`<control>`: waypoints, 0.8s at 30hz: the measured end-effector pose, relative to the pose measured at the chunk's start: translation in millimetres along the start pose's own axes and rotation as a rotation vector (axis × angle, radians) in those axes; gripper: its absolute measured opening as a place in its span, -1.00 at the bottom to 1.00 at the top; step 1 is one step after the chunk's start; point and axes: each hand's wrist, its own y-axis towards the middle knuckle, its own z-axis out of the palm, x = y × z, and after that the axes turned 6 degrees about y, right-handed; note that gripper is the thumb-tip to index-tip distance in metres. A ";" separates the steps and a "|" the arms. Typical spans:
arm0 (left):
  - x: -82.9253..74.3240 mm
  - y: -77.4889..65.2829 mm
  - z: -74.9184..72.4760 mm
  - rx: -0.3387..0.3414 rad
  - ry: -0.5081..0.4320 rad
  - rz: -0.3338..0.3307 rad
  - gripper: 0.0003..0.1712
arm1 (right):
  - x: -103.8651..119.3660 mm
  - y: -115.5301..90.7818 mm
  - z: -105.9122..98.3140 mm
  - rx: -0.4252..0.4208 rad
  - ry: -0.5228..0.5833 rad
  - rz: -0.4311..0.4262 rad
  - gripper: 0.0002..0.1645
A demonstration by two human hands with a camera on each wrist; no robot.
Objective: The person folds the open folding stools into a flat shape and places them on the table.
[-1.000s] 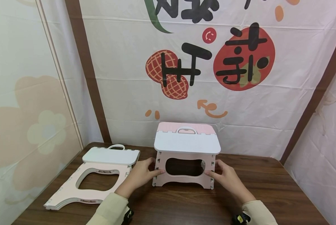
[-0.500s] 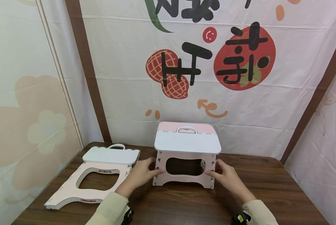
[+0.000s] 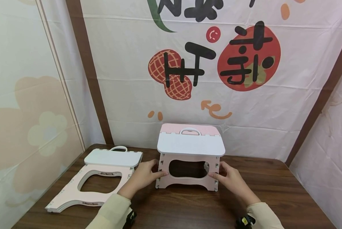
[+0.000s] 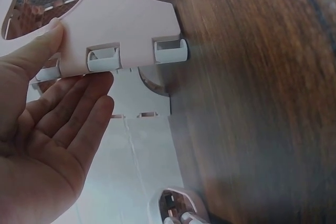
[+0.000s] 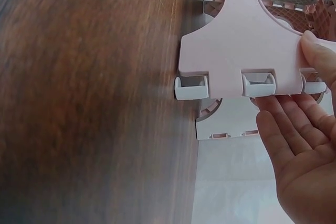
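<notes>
An unfolded step stool (image 3: 191,144) with a white and pink top stands upright at the back middle of the table. My left hand (image 3: 145,175) holds the left edge of its pink front leg panel, thumb on the front face. On the opposite edge, my right hand (image 3: 231,178) grips in the same way. The left wrist view has the thumb on the pink panel (image 4: 126,19) and the other fingers at its hinged side. Similarly, the right wrist view has the thumb on the panel's face (image 5: 231,45), with fingers beside the white hinge pieces.
A second stool (image 3: 113,158), folded flat, lies at the left of the brown wooden table (image 3: 185,210), close to my left forearm. Printed cloth (image 3: 125,95) hangs right behind the table, with more cloth at both sides.
</notes>
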 end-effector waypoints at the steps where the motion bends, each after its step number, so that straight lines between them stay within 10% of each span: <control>1: -0.2 0.2 -0.4 0.000 0.003 0.002 -0.41 | 0.1 0.0 -0.1 0.001 0.003 0.001 -0.55; 24: -3.1 1.2 -6.5 0.039 -0.014 -0.001 -0.38 | -0.5 4.1 -5.2 0.056 0.010 -0.004 -0.43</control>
